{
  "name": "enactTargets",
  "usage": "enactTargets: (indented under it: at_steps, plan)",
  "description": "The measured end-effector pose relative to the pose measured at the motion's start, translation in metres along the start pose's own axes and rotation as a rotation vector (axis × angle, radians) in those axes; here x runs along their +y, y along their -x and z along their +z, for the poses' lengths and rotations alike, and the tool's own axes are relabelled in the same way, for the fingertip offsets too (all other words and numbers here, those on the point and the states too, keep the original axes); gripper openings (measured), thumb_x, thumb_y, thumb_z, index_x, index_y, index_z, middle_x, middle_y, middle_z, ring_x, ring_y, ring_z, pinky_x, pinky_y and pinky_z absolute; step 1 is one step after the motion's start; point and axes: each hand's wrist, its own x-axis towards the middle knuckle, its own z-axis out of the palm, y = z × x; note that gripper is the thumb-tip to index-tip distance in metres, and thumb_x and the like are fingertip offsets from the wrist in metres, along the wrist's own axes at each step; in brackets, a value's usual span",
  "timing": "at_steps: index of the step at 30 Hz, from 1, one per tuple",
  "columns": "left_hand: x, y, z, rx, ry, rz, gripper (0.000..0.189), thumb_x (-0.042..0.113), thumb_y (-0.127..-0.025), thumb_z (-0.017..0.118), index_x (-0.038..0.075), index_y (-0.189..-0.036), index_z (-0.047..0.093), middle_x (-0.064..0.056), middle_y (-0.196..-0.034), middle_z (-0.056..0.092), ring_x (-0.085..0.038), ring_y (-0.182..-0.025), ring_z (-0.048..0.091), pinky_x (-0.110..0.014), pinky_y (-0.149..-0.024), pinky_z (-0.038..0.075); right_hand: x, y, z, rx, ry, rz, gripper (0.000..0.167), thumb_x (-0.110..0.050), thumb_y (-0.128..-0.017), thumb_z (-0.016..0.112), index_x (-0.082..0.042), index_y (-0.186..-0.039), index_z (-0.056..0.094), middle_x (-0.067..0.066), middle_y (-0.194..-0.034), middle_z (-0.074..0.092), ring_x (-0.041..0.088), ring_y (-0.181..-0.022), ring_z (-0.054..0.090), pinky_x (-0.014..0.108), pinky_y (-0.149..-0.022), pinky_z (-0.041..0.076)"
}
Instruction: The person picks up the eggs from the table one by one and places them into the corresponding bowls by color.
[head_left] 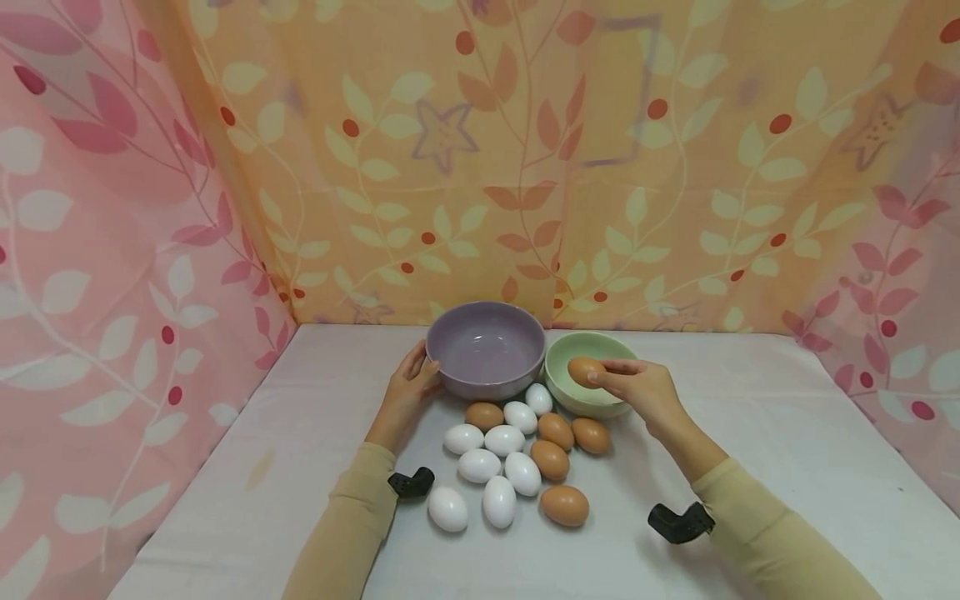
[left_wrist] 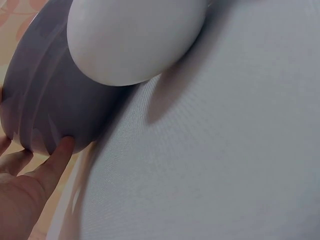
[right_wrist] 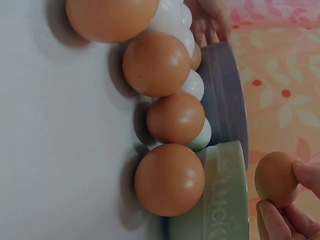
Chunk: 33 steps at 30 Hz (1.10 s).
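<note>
Brown eggs (head_left: 584, 372), six, one pinched by right hand (head_left: 651, 393); white eggs (head_left: 499, 502), eight; left hand (head_left: 408, 390) touches purple bowl (head_left: 487, 352).

On the counter (head_left: 247, 517), the left bowl (head_left: 487, 354) sits beside the right bowl (head_left: 585, 402). Eggs (head_left: 478, 466) lie in front. One egg (head_left: 584, 372) is over the right bowl.

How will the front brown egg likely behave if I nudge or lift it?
The front brown egg would probably roll if nudged: it is rounded and lies apart from the other eggs. It looks smooth, so it may slip from a loose pinch. Its eggshell look suggests that it could crack if squeezed hard.
</note>
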Motion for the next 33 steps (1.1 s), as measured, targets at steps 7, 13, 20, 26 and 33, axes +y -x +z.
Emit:
enactTargets:
  at_steps: [7, 13, 20, 26, 33]
  plan:
    - [0.001, 0.001, 0.0, 0.011, -0.011, 0.0, 0.064, 0.022, -0.101, 0.059, 0.018, -0.157, 0.028, -0.001, -0.166, 0.023, -0.019, -0.149, 0.032, -0.047, -0.113, 0.043, 0.002, -0.011, 0.003, 0.004, 0.028, 0.009, 0.062, -0.037, -0.091, 0.072, 0.001, -0.137, 0.057, 0.02, -0.141, 0.057, 0.001, -0.102, 0.067, 0.023, -0.094, 0.055]
    - [-0.002, 0.001, 0.0, 0.009, 0.003, 0.006, 0.063, 0.018, -0.101, 0.058, 0.016, -0.157, 0.028, -0.003, -0.166, 0.024, -0.022, -0.148, 0.034, -0.048, -0.112, 0.043, 0.004, -0.016, 0.003, 0.008, 0.059, 0.042, 0.06, -0.039, -0.092, 0.07, 0.001, -0.136, 0.058, 0.019, -0.143, 0.055, 0.016, -0.115, 0.065, 0.03, -0.1, 0.054]
    - [-0.002, 0.001, 0.0, 0.001, 0.005, 0.015, 0.063, 0.019, -0.101, 0.058, 0.016, -0.157, 0.028, -0.004, -0.166, 0.024, -0.023, -0.148, 0.034, -0.049, -0.113, 0.042, 0.005, -0.025, 0.005, 0.019, 0.046, 0.028, 0.057, -0.033, -0.091, 0.073, 0.003, -0.132, 0.06, 0.021, -0.139, 0.058, 0.005, -0.1, 0.067, 0.025, -0.092, 0.057]
    - [0.0, 0.002, -0.001, 0.009, -0.002, 0.008, 0.063, 0.019, -0.101, 0.058, 0.017, -0.157, 0.029, -0.003, -0.166, 0.024, -0.021, -0.148, 0.034, -0.047, -0.113, 0.043, 0.007, -0.035, 0.01, 0.017, 0.048, 0.031, 0.055, -0.032, -0.089, 0.076, 0.003, -0.129, 0.063, 0.021, -0.139, 0.058, 0.004, -0.096, 0.067, 0.031, -0.096, 0.056]
    - [-0.001, 0.002, -0.001, 0.0, -0.018, 0.003, 0.064, 0.022, -0.101, 0.058, 0.018, -0.157, 0.028, -0.002, -0.166, 0.024, -0.021, -0.148, 0.033, -0.047, -0.113, 0.043, 0.008, -0.041, 0.012, 0.018, 0.095, 0.032, 0.054, -0.033, -0.088, 0.076, 0.002, -0.128, 0.064, 0.022, -0.138, 0.058, 0.017, -0.107, 0.069, 0.032, -0.097, 0.056]
